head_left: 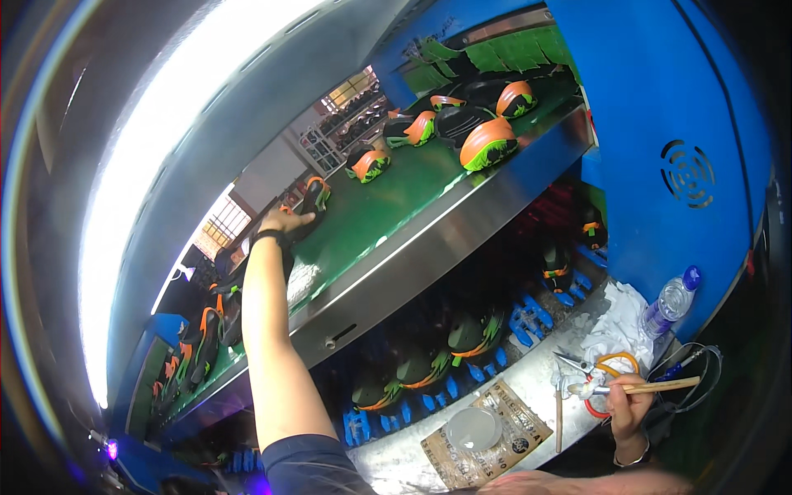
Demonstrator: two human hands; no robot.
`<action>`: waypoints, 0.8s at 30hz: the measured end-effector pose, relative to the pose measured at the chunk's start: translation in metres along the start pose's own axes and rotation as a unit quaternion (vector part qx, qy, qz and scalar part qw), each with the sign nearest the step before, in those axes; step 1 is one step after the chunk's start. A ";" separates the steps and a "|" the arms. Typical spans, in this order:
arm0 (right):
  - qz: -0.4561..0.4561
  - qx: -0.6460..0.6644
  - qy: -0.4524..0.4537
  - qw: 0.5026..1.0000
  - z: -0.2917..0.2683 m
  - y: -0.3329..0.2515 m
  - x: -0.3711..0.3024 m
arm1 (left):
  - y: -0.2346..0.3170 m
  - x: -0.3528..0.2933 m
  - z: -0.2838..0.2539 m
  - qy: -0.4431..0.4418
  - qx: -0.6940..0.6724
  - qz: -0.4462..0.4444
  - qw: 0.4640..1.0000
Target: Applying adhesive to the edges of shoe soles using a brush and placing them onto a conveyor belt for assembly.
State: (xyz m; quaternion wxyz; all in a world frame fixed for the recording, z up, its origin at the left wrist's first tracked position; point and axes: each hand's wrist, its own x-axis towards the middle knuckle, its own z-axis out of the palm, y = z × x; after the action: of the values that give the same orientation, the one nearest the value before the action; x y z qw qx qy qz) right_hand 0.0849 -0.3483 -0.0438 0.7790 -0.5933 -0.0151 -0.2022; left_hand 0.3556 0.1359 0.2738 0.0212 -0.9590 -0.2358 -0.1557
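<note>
My left hand (285, 223) reaches far out over the green conveyor belt (375, 214). Its fingers close around a black shoe (313, 198) with orange and green trim; part of the shoe is hidden by the hand. At the lower right, my right hand (629, 408) pinches a thin brush (664, 385) with a wooden handle and a whitish tip. Just beyond that hand, scissors with orange handles (619, 363) lie on the metal ledge (388, 462). A round translucent dish (473, 430) sits on a piece of brown cardboard (450, 462), left of the brush.
Several black, orange and green shoes (488, 144) ride on the belt at the far right, others (202, 346) at the left. Below, more shoes (425, 367) rest on blue holders (528, 320). A bottle (670, 303) and crumpled white cloth (619, 326) stand beside the blue machine housing (652, 99).
</note>
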 end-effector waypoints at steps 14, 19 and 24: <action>0.009 0.006 0.008 1.000 0.000 0.002 -0.001 | -0.012 0.013 0.009 -0.010 -0.026 -0.029 0.999; -0.004 0.033 -0.029 0.999 0.004 0.003 0.000 | -0.008 -0.071 -0.044 -0.029 -0.080 0.014 0.996; -0.010 0.057 -0.055 0.997 0.001 -0.001 -0.005 | -0.020 -0.172 -0.058 0.097 0.072 0.232 0.965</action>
State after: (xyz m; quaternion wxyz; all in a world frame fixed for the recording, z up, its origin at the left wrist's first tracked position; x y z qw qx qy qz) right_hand 0.0803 -0.3459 -0.0437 0.8077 -0.5576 -0.0752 -0.1760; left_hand 0.1852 0.0708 0.2752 0.1484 -0.9636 -0.0146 -0.2218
